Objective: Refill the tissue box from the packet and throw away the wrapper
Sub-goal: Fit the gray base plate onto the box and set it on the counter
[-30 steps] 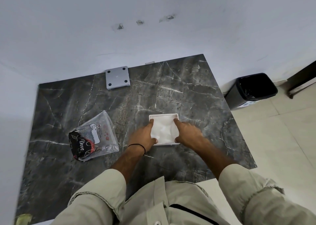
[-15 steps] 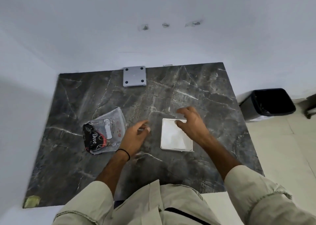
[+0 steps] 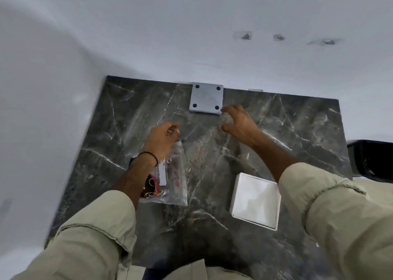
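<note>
A white square tissue box (image 3: 255, 201), filled with white tissue, sits near the front right of the dark marble table (image 3: 287, 120). A grey square lid (image 3: 206, 99) with a black dot at each corner lies at the table's far edge against the wall. My right hand (image 3: 239, 123) hovers just right of and below the lid, fingers spread, holding nothing. My left hand (image 3: 162, 138) hangs over the top of the clear plastic wrapper (image 3: 173, 177), fingers curled; no grip on it shows. My left forearm hides part of the wrapper.
A black bin (image 3: 372, 162) stands on the floor past the table's right edge. White walls close the far side and the left side of the table. Beige sleeves fill the lower part of the view.
Both hands left the tissue box and moved toward the far edge, the right one toward the grey lid. The view swung left and closer.
</note>
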